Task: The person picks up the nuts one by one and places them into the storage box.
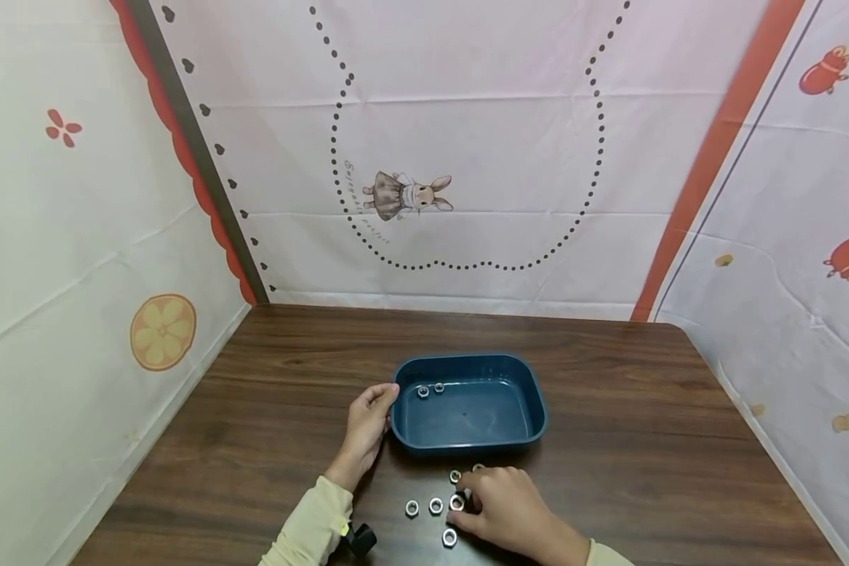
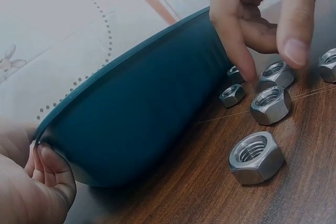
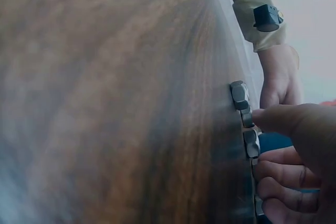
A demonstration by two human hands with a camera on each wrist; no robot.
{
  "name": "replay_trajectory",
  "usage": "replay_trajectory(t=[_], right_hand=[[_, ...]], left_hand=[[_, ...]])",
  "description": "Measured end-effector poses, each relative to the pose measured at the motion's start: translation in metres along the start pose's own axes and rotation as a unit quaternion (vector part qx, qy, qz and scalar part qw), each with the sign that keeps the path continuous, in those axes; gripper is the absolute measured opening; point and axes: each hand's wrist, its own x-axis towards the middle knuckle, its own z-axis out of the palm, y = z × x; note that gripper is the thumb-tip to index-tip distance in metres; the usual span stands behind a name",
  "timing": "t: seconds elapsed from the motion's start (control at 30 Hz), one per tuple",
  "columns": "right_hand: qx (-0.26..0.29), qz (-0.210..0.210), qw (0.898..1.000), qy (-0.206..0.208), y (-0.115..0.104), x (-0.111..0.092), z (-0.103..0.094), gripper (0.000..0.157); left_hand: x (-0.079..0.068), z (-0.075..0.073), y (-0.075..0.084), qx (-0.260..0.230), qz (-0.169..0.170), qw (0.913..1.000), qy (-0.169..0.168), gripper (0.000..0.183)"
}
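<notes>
A dark blue plastic tray (image 1: 467, 450) stands on the table with two metal hex nuts (image 1: 423, 391) inside at its left. My left hand (image 1: 368, 428) pinches the tray's left rim between thumb and fingers. In front of the tray, several hex nuts (image 1: 412, 509) lie loose on the table. My right hand (image 1: 505, 507) is over this group, thumb and index finger spread on either side of one nut (image 1: 456, 503). In the left wrist view, those fingertips (image 2: 295, 51) hang right at that nut (image 2: 277, 74), which lies on the wood.
The brown wood-grain table (image 1: 290, 354) carries the tray and nuts. Printed cloth (image 1: 467, 157) hangs behind the table and on both sides. A small black camera (image 1: 361, 540) is strapped at the left wrist.
</notes>
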Motion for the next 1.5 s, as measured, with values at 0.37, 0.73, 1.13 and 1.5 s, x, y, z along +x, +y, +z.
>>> replay_trajectory(t=[0.37, 0.73, 1.13, 1.5], right_hand=[[-0.006, 0.008, 1.0, 0.007, 0.001, -0.002, 0.008, 0.03], [0.02, 0.037, 0.999, 0.019, -0.002, -0.001, -0.001, 0.023], [0.026, 0.042, 0.998, 0.028, -0.005, -0.003, -0.006, 0.022], [0.008, -0.004, 0.994, 0.111, -0.011, 0.005, -0.034, 0.018]], left_hand=[[-0.002, 0.0, -0.007, -0.009, 0.003, 0.9999, -0.008, 0.033], [-0.002, 0.001, -0.003, -0.01, 0.002, 0.9999, -0.01, 0.036], [-0.002, -0.002, 0.002, -0.019, 0.001, 0.9997, -0.015, 0.031], [0.0, -0.004, 0.001, -0.019, 0.0, 0.9996, -0.021, 0.031]])
